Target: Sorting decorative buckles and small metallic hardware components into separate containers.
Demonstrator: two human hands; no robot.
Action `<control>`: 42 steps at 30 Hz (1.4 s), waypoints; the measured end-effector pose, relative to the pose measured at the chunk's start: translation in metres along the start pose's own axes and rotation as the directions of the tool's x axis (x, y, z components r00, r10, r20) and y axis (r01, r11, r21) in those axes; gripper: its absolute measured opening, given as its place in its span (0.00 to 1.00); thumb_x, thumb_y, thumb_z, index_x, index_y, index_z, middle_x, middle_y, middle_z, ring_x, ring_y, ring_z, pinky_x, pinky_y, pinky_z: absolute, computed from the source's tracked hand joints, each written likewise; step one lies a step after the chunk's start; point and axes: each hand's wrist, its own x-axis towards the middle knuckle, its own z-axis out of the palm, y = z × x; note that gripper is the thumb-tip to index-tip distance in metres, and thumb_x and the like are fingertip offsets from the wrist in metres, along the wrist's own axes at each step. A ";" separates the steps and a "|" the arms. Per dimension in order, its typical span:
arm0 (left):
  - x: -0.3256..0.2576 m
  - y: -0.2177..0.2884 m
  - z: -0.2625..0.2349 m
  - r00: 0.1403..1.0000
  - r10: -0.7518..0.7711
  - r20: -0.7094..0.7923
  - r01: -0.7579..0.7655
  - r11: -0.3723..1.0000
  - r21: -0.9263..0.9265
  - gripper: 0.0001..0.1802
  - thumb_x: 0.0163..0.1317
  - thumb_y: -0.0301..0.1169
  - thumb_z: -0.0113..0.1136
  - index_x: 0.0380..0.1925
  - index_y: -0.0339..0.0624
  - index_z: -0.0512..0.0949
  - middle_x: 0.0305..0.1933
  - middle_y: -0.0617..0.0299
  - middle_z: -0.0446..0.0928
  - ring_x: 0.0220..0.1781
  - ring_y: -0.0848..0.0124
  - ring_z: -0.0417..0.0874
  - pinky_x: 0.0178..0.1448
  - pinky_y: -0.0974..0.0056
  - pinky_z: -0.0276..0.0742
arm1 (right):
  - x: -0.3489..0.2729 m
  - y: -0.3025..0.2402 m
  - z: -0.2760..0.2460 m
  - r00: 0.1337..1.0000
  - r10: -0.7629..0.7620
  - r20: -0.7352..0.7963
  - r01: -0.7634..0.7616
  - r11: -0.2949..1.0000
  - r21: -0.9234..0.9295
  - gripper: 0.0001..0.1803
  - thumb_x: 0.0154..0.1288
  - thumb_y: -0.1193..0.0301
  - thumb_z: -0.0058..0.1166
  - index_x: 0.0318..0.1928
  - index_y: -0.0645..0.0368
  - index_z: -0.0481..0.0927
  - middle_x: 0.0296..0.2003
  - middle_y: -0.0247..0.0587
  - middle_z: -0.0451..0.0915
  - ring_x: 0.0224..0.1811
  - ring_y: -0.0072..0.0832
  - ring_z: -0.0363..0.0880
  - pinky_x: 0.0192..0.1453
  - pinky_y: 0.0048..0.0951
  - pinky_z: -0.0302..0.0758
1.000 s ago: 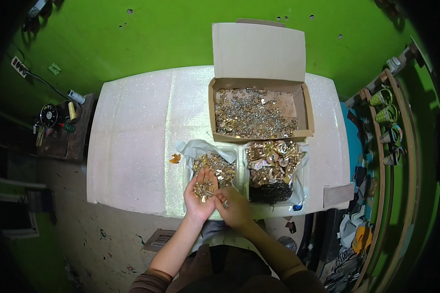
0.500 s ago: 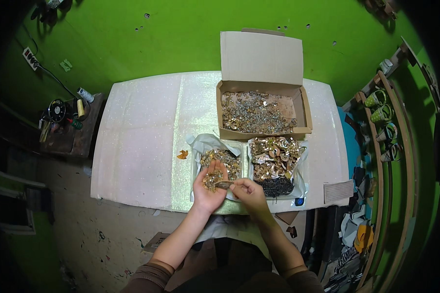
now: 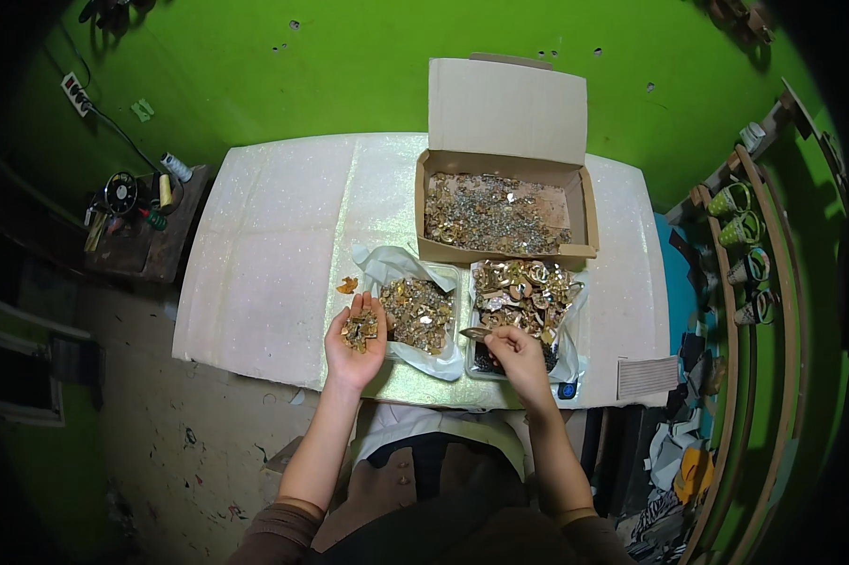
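Note:
My left hand (image 3: 352, 365) is cupped palm up just left of the left tray, holding a small heap of shiny gold-coloured pieces (image 3: 359, 330). My right hand (image 3: 520, 363) pinches a flat, brownish, pointed piece (image 3: 475, 333) over the near part of the right tray (image 3: 468, 353). That tray holds larger metallic and pinkish pieces (image 3: 523, 292), with black beads (image 3: 487, 358) partly hidden by my hand. The left tray (image 3: 457, 311), lined with whitish plastic (image 3: 379, 264), contains many small gold and silver bits (image 3: 417, 315).
Behind the trays stands an open cardboard box (image 3: 589, 212) of small glittering bits. An orange-brown piece (image 3: 347, 284) lies on the sparkly white table covering (image 3: 264, 235). A striped grey card (image 3: 647, 379) is at the right edge; a wooden rack with sandals (image 3: 742, 229) stands beyond.
My left hand has moved left off the left tray with its heap. My right hand has shifted right with the flat piece, away from my left palm, over the right tray.

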 end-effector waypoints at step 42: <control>0.020 -0.015 0.011 0.969 -0.228 0.094 0.220 0.972 0.086 0.24 0.65 0.31 0.34 0.61 0.38 0.57 0.65 0.53 0.58 0.67 0.63 0.59 0.68 0.59 0.58 | 0.072 -0.033 0.050 0.931 -0.044 0.362 0.105 0.983 -0.151 0.09 0.62 0.74 0.51 0.41 0.66 0.76 0.30 0.29 0.76 0.30 0.11 0.69 0.35 0.13 0.67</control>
